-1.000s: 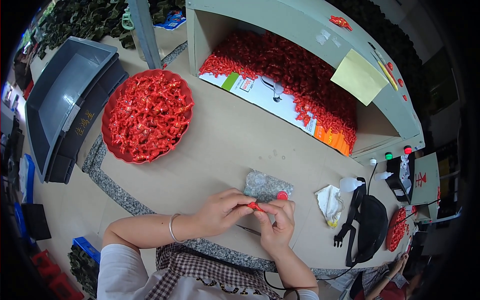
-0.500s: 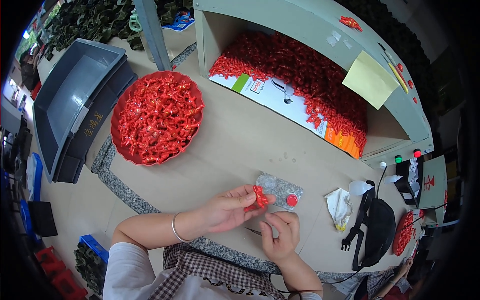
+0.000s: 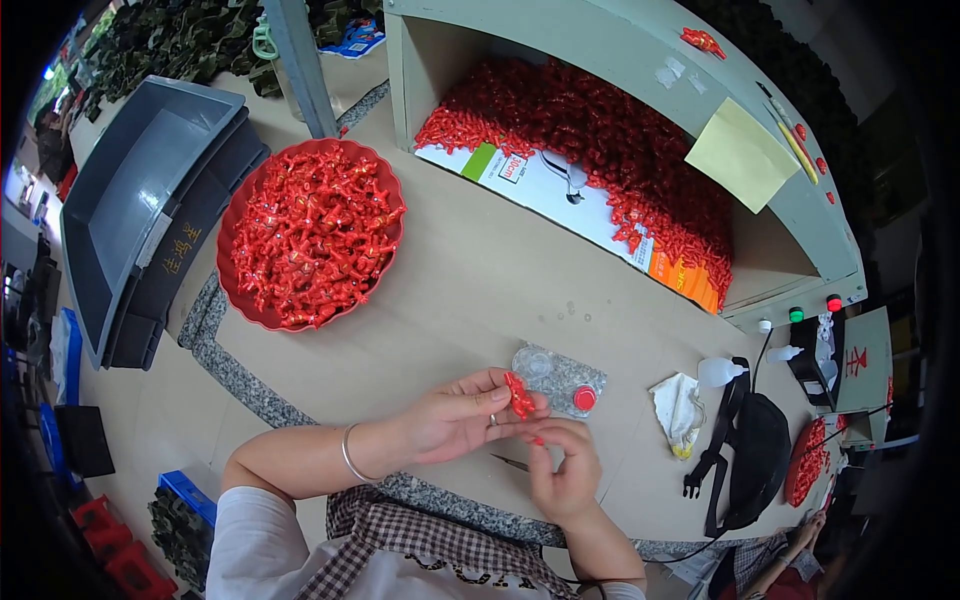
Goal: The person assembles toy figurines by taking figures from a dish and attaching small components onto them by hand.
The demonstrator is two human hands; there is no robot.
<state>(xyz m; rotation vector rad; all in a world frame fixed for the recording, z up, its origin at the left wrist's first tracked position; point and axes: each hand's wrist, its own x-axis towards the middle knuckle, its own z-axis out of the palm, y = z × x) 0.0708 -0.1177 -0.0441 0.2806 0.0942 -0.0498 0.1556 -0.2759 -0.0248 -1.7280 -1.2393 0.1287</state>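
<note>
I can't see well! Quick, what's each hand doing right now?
Left hand: fingers closed on a small red piece.
Right hand: fingers curled, tips touching a tiny red bit.

Flat white printed card [image 3: 545,190] with a green patch at one end and an orange patch at the other, lying under the red pieces inside the open shelf box. Square yellow note [image 3: 741,153] stuck on the box's top face. White sign with a red mark [image 3: 858,361] at the right edge. Clear plastic packet [image 3: 556,375] on the tabletop.
</note>
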